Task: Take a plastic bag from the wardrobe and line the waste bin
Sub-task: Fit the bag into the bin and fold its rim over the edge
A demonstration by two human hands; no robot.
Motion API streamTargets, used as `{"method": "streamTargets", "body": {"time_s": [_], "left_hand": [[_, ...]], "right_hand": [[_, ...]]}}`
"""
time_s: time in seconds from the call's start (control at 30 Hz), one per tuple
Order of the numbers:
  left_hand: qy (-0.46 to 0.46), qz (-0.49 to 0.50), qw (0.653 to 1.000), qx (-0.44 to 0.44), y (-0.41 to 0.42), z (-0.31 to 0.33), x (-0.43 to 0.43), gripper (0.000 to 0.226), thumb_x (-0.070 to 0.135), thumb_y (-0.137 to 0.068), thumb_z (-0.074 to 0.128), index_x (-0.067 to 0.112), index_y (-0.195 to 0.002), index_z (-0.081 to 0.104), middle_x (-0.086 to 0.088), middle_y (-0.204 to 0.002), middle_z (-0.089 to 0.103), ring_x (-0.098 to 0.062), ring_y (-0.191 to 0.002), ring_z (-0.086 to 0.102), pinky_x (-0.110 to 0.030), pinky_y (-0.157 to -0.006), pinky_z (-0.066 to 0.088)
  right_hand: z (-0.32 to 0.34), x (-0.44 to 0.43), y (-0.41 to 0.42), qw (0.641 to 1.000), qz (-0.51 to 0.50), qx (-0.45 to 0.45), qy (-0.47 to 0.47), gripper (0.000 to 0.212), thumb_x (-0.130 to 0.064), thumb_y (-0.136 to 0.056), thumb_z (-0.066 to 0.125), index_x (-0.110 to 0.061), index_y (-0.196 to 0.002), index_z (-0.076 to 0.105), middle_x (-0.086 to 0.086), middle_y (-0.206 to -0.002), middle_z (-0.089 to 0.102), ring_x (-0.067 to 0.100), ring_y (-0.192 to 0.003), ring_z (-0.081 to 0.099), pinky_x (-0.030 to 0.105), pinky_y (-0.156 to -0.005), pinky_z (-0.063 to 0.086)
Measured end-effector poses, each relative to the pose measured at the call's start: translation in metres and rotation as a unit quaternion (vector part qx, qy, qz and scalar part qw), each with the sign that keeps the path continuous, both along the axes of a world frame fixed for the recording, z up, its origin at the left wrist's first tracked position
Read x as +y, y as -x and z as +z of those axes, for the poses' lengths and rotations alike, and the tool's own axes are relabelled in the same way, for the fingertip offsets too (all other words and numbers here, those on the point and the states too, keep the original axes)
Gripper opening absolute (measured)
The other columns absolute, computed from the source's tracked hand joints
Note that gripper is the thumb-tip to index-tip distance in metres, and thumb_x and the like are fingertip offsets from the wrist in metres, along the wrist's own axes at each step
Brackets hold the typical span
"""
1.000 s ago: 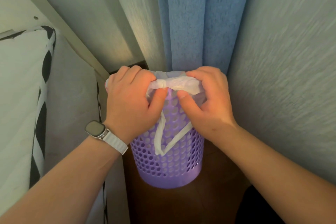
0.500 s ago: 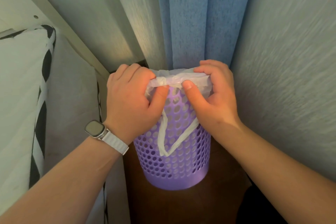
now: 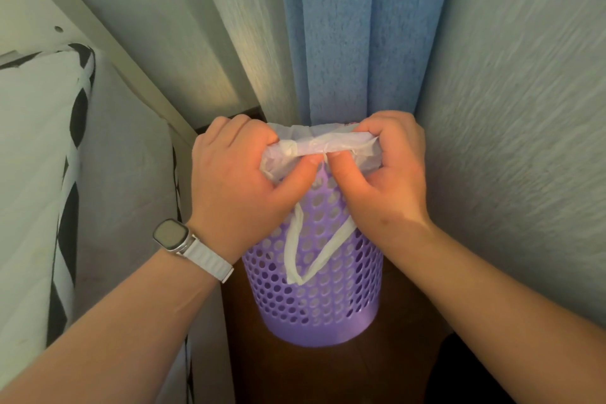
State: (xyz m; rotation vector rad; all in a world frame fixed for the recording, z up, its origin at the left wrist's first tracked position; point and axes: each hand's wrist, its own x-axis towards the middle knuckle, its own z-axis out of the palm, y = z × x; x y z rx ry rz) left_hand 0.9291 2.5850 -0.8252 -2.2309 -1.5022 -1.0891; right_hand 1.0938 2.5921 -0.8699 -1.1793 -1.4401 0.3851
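A purple perforated waste bin (image 3: pixel 328 298) stands on the dark wooden floor in a narrow corner. A thin white plastic bag (image 3: pixel 331 144) is folded over its rim, and a loop of the bag's drawstring (image 3: pixel 296 256) hangs down the bin's front. My left hand (image 3: pixel 242 187), with a watch on the wrist, grips the bag's edge at the rim's left. My right hand (image 3: pixel 390 174) grips the edge at the rim's right. Both thumbs press the bag's hem at the front middle. The inside of the bin is hidden.
A blue curtain (image 3: pixel 360 36) hangs straight behind the bin. A textured wall (image 3: pixel 524 141) closes the right side. On the left are a bed frame (image 3: pixel 131 75) and a white cushion with black pattern (image 3: pixel 36 174). Floor (image 3: pixel 328 371) shows in front of the bin.
Both hands have drawn the bag's hem flatter along the rim, and the thumbs have come together at the front middle. The bin stays in place.
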Motion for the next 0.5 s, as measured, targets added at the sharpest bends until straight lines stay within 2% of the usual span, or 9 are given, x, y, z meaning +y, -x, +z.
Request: {"method": "streamTargets", "body": {"time_s": [0.1, 0.23, 0.33, 0.4, 0.5], "left_hand": [[0.011, 0.006, 1.0, -0.007, 0.004, 0.001, 0.002, 0.043, 0.046, -0.086, 0.059, 0.008, -0.069, 0.051, 0.0, -0.068, 0.042, -0.021, -0.065, 0.041, -0.045, -0.062, 0.038], [0.016, 0.0, 1.0, -0.024, 0.011, 0.006, 0.004, 0.032, 0.044, -0.087, 0.056, 0.019, -0.072, 0.04, 0.003, -0.069, 0.038, -0.017, -0.066, 0.036, -0.034, -0.064, 0.03], [0.017, -0.01, 0.998, -0.053, 0.013, 0.009, 0.003, 0.031, 0.04, -0.088, 0.055, 0.02, -0.072, 0.038, 0.003, -0.067, 0.036, -0.014, -0.066, 0.034, -0.029, -0.066, 0.026], [0.019, -0.021, 0.997, -0.072, 0.012, 0.009, 0.002, 0.031, 0.039, -0.089, 0.055, 0.02, -0.071, 0.038, 0.003, -0.067, 0.035, -0.014, -0.066, 0.033, -0.028, -0.067, 0.025], [0.028, -0.029, 0.996, -0.082, 0.011, 0.01, 0.002, 0.031, 0.04, -0.089, 0.055, 0.02, -0.072, 0.04, 0.002, -0.067, 0.036, -0.017, -0.066, 0.036, -0.032, -0.066, 0.028]], "right_hand": [[0.0, -0.001, -0.001, 1.0, 0.021, -0.006, 0.001, 0.031, -0.039, -0.081, 0.061, -0.013, -0.097, 0.063, -0.004, -0.102, 0.052, 0.021, -0.099, 0.052, 0.045, -0.089, 0.043], [0.0, 0.002, -0.009, 0.998, 0.055, -0.001, -0.03, 0.038, -0.034, -0.086, 0.06, -0.007, -0.114, 0.061, 0.002, -0.115, 0.052, 0.024, -0.112, 0.052, 0.046, -0.099, 0.041], [-0.001, 0.007, -0.016, 0.998, 0.055, 0.018, -0.031, 0.044, -0.032, -0.087, 0.059, -0.005, -0.121, 0.057, 0.008, -0.125, 0.05, 0.029, -0.123, 0.049, 0.051, -0.107, 0.037], [-0.002, 0.008, -0.017, 0.998, 0.048, 0.047, -0.013, 0.043, -0.034, -0.086, 0.058, -0.009, -0.121, 0.056, 0.01, -0.13, 0.049, 0.028, -0.128, 0.046, 0.05, -0.11, 0.035], [-0.001, 0.009, -0.015, 0.995, 0.044, 0.093, 0.02, 0.029, -0.037, -0.083, 0.057, -0.021, -0.107, 0.053, 0.002, -0.129, 0.047, 0.024, -0.128, 0.046, 0.048, -0.11, 0.035]]}}
